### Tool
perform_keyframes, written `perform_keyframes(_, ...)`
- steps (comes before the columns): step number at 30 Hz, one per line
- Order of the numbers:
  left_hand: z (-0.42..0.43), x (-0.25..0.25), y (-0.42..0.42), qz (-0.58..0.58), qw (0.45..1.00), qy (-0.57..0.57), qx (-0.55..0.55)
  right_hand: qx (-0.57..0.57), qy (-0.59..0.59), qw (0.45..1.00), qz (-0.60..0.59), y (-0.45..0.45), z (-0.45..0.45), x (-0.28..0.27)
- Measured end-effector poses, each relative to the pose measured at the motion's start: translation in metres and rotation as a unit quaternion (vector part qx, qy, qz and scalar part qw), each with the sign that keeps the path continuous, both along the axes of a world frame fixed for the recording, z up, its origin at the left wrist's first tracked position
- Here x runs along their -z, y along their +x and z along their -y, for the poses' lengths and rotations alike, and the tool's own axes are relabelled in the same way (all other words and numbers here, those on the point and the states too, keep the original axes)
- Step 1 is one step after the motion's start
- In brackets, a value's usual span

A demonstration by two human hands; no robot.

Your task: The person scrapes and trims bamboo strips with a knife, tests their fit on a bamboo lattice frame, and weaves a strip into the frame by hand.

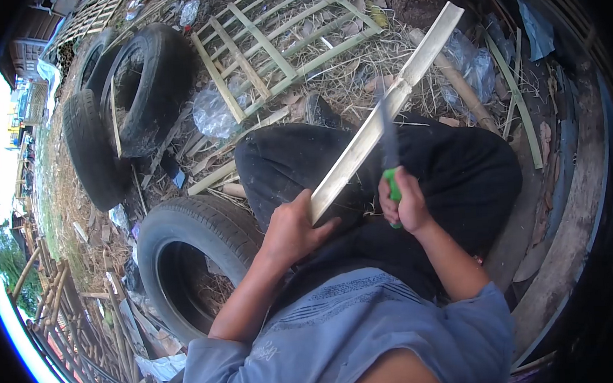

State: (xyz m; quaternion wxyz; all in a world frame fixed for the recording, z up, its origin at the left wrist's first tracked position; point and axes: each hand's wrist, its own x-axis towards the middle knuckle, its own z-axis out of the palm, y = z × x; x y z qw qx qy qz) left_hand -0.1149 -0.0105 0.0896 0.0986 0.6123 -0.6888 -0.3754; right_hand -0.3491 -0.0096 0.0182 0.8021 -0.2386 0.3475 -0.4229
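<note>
My left hand (295,231) grips the near end of a split bamboo piece (360,146), which slants up and away to the right with its pale hollow side showing. My right hand (411,202) is wrapped round the green handle of a knife (392,174). The blade, blurred, points away from me and lies close to the bamboo's right edge near its middle; whether it touches cannot be made out. Beneath both hands are my legs in dark trousers (452,161).
A tyre (203,219) lies by my left side, and several more tyres (148,75) stand farther off. Ahead is a bamboo lattice (262,40) on littered ground. Clear plastic bags (217,113) and bamboo strips (515,98) lie around. A wooden beam (569,245) runs along the right.
</note>
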Motion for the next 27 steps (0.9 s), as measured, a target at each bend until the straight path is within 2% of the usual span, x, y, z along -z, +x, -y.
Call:
perform_keyframes(1, 0.000, -0.002, -0.004, -0.004, 1.000, -0.001, -0.001, 0.013, -0.022, 0.999, -0.043, 0.005, -0.005, 0.004)
perform_keyframes(2, 0.000, -0.004, -0.005, -0.006, 1.000, -0.003, 0.001, -0.023, -0.209, 0.960, -0.188, 0.016, -0.011, 0.009)
perform_keyframes(4, 0.000, 0.000, 0.000, -0.001, 1.000, 0.002, 0.003, -0.146, -0.032, 0.987, -0.056, 0.017, -0.017, 0.005)
perform_keyframes(6, 0.002, 0.001, 0.001, -0.001, 1.000, 0.011, 0.008, -0.107, -0.058, 0.983, -0.135, 0.010, -0.005, -0.008)
perform_keyframes(8, 0.002, -0.001, -0.001, -0.062, 0.997, 0.022, -0.026, 0.084, 0.007, 0.995, 0.045, 0.006, 0.000, 0.004)
perform_keyframes(10, -0.002, 0.004, -0.008, -0.068, 0.997, 0.039, -0.021, 0.122, -0.065, 0.990, -0.039, 0.006, 0.008, 0.007)
perform_keyframes(11, -0.006, 0.021, -0.014, -0.184, 0.980, 0.043, -0.070, 0.125, -0.069, 0.989, -0.037, 0.010, 0.008, 0.004)
perform_keyframes(12, -0.009, 0.028, -0.023, -0.297, 0.947, 0.047, -0.116, 0.126, -0.100, 0.982, -0.099, 0.018, 0.006, -0.002)
perform_keyframes(13, -0.011, 0.030, -0.028, -0.322, 0.939, 0.050, -0.111, 0.127, -0.129, 0.970, -0.161, 0.025, 0.003, -0.007)
perform_keyframes(14, -0.012, 0.036, -0.034, -0.323, 0.939, 0.048, -0.107, 0.131, -0.132, 0.969, -0.161, 0.031, 0.000, -0.009)
perform_keyframes(16, -0.012, 0.062, -0.043, -0.412, 0.902, -0.002, -0.131, 0.104, -0.168, 0.968, -0.153, 0.041, -0.004, -0.013)
perform_keyframes(17, -0.011, 0.065, -0.052, -0.484, 0.864, 0.033, -0.133, 0.094, -0.164, 0.971, -0.145, 0.044, -0.004, -0.020)
perform_keyframes(20, -0.010, 0.061, -0.046, -0.437, 0.896, 0.020, -0.072, 0.094, -0.233, 0.952, -0.174, 0.037, -0.003, -0.013)
perform_keyframes(21, -0.011, 0.050, -0.048, -0.449, 0.885, 0.078, -0.095, 0.111, -0.183, 0.970, -0.115, 0.039, -0.004, -0.021)
perform_keyframes(22, -0.009, 0.057, -0.044, -0.447, 0.886, 0.078, -0.095, 0.112, -0.183, 0.970, -0.114, 0.036, -0.004, -0.020)
perform_keyframes(24, 0.002, 0.063, -0.036, -0.300, 0.954, 0.020, 0.007, 0.053, -0.167, 0.953, -0.247, 0.025, -0.003, -0.017)
perform_keyframes(25, 0.004, 0.063, -0.031, -0.214, 0.975, -0.039, 0.049, 0.072, -0.146, 0.961, -0.225, 0.026, -0.003, -0.014)
perform_keyframes(27, 0.008, 0.054, -0.026, -0.187, 0.977, -0.076, 0.068, 0.089, -0.136, 0.969, -0.189, 0.028, -0.003, -0.011)
